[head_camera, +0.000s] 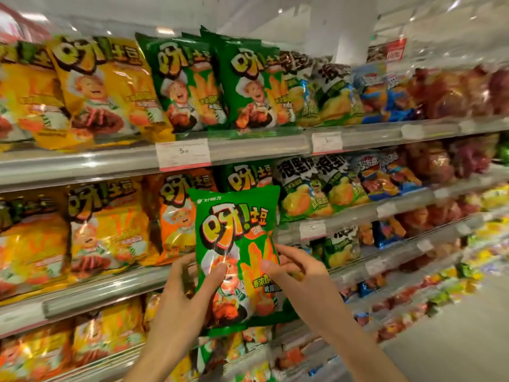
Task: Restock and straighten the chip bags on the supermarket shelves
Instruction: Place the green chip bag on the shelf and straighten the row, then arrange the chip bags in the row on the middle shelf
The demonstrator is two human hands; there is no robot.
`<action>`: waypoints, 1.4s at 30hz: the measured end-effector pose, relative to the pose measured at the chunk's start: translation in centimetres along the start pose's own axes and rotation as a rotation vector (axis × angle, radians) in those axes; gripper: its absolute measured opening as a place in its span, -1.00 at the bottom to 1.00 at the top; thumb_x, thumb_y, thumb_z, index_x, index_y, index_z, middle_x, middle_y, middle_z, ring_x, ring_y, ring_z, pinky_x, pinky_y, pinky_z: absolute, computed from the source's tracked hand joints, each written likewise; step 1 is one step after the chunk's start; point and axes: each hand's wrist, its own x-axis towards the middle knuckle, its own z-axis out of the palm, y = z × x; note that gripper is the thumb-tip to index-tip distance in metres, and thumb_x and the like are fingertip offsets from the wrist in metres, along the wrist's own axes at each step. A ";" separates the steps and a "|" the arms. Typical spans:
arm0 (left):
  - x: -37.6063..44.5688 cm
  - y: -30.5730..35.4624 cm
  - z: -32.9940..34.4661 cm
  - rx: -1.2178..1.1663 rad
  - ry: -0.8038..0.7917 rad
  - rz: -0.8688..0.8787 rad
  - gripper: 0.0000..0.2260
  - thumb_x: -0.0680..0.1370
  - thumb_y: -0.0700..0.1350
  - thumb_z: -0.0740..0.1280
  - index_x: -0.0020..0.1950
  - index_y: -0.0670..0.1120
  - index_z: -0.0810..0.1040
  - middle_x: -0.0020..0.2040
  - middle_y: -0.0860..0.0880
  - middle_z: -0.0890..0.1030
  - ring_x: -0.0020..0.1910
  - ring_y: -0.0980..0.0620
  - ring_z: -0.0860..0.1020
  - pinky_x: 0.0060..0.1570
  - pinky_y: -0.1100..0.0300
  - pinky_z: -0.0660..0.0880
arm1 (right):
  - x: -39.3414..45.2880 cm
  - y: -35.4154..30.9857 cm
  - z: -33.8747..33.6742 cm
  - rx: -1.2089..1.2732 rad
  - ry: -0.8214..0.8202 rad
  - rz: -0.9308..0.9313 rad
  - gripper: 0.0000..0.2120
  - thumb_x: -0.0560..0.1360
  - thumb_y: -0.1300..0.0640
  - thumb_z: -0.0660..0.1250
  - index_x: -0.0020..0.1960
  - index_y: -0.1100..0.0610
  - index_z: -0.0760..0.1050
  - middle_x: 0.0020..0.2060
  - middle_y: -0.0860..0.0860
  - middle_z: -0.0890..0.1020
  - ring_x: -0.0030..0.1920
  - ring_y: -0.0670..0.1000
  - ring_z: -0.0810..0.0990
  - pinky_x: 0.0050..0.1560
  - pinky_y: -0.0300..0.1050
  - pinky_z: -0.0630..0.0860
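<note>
I hold a green chip bag (237, 244) upright in front of the second shelf. My left hand (187, 296) grips its lower left side, thumb on the front. My right hand (294, 274) pinches its right edge at mid height. Behind the bag's top, another green bag (249, 176) stands on the second shelf. On the top shelf stand two rows of matching green bags (248, 86), upright and facing out. Yellow bags (102, 89) fill the top shelf to the left.
Orange bags (179, 213) and yellow bags (107, 224) stand left of the held bag on the second shelf. Black-and-green bags (311, 186), blue and red bags run off to the right. Price tags (183, 154) hang on the shelf rails. The aisle floor (454, 340) lies at lower right.
</note>
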 end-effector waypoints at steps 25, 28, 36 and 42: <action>4.5 -0.6 -4.1 -0.053 0.389 0.090 -0.49 0.24 0.50 0.42 0.13 0.42 0.44 0.09 0.18 0.68 0.05 0.16 0.68 0.03 -0.01 0.61 | 12.1 -2.0 6.5 -0.023 -0.358 -0.265 -0.37 0.46 -0.28 0.40 0.45 -0.06 0.41 -0.05 -0.17 0.48 0.06 -0.29 0.52 -0.06 -0.56 0.37; 4.1 -0.5 -4.1 -0.012 0.414 0.101 -0.63 0.29 0.48 0.40 0.04 0.54 0.41 0.06 0.30 0.65 0.01 0.25 0.66 -0.06 0.15 0.57 | 12.2 -1.9 6.6 -0.034 -0.389 -0.300 -0.36 0.47 -0.29 0.38 0.46 -0.06 0.39 0.03 -0.20 0.50 0.05 -0.35 0.50 -0.08 -0.59 0.36; 3.2 -1.1 -6.4 0.003 0.448 0.080 -0.36 0.31 0.46 0.41 0.31 0.24 0.44 0.21 0.12 0.64 0.18 0.08 0.63 0.22 -0.14 0.54 | 14.7 -2.1 6.5 -0.374 -0.078 -0.361 -0.37 0.57 -0.33 0.17 0.45 0.07 0.41 0.24 0.03 0.54 0.21 0.02 0.56 0.23 0.14 0.52; 2.5 -1.2 -9.2 0.041 0.472 0.085 -0.53 0.41 0.37 0.43 0.24 0.26 0.46 0.15 0.14 0.63 0.08 0.27 0.61 0.04 0.14 0.50 | 15.7 -2.6 9.5 -0.689 -0.093 -0.319 -0.10 0.52 -0.48 0.03 0.59 0.17 0.14 0.46 0.20 0.39 0.43 0.21 0.40 0.33 0.12 0.42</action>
